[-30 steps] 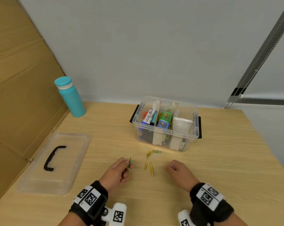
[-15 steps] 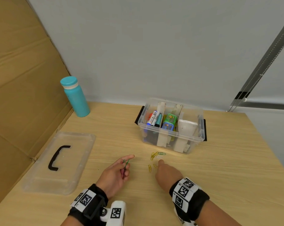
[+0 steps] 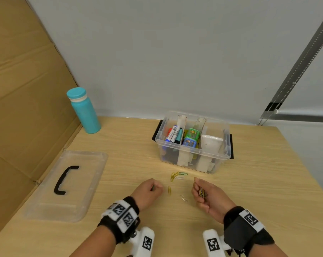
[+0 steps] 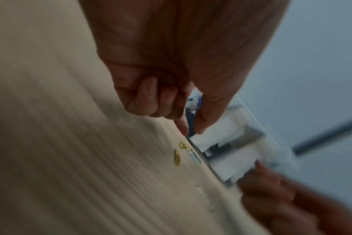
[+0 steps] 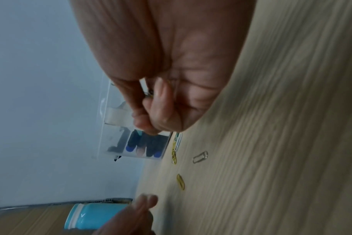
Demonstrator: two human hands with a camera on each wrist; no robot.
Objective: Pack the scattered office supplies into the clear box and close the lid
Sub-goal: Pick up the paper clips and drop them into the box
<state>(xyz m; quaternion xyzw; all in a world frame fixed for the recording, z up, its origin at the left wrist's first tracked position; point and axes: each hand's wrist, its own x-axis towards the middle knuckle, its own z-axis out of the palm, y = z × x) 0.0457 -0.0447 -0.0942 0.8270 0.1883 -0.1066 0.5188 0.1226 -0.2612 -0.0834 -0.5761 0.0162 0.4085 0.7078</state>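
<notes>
Near the table's front edge my left hand is curled, thumb and forefinger pinching a green paper clip. Opposite, my right hand, palm turned inward, curls round a small bunch of clips. Between them lie a yellow clip, long axis pointing toward the clear box, and a slanted silver clip. Marker labels are unreadable.

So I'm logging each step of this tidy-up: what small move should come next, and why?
Probably the left hand pinches up the yellow clip lying beside it. Loose clips remain on the table, the right hand already holds a bunch, and the clear box is open.
</notes>
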